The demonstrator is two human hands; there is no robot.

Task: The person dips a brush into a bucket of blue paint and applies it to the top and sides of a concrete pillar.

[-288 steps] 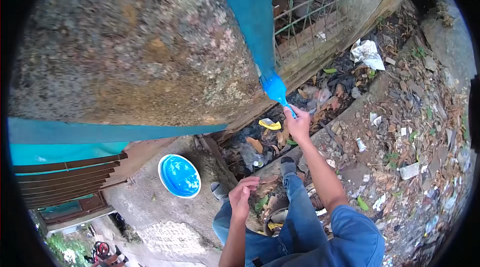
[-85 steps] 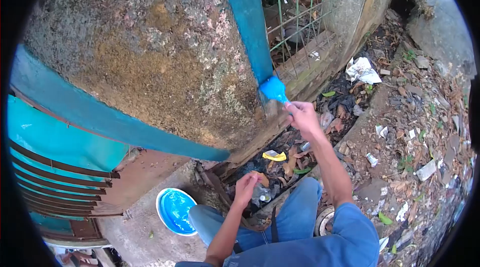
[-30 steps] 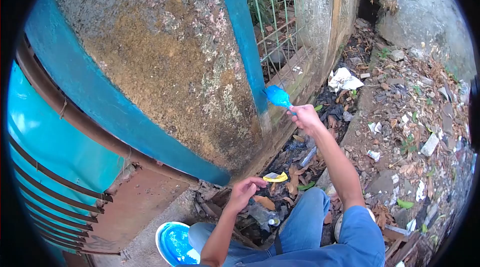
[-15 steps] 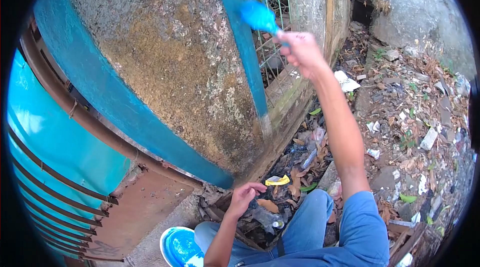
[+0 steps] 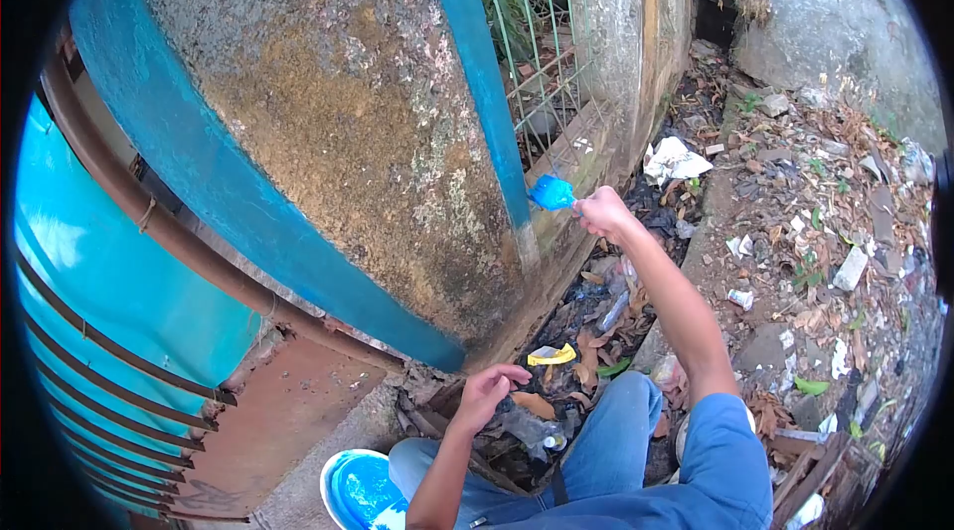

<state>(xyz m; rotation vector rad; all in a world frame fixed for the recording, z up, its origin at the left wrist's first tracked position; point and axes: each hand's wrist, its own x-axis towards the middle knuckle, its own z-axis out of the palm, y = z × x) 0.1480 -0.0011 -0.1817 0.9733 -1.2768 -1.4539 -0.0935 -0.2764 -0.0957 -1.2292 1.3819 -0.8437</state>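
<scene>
My right hand (image 5: 602, 213) is closed round the handle of a paintbrush (image 5: 553, 193), its head coated in bright blue paint. The brush head is beside the lower end of the narrow blue strip (image 5: 475, 63) on the wall's right edge; whether it touches is hard to tell. My left hand (image 5: 489, 395) is held low with its fingers loosely stretched out and nothing in them. Just beyond its fingertips a yellow wrapper (image 5: 552, 355) lies among litter. Below and left of that hand stands a white-rimmed bucket (image 5: 330, 472) with blue paint inside.
A rough stained wall (image 5: 328, 123) has a wide blue band (image 5: 214, 157) on its left. Metal bars (image 5: 542, 38) stand behind the strip. Rubble and dry leaves (image 5: 795, 232) cover the ground at right. A rusty pipe (image 5: 164, 222) curves down on the left.
My right hand has brought the paintbrush down along the narrow blue strip, from near its upper part to its lower end. My left hand has barely moved.
</scene>
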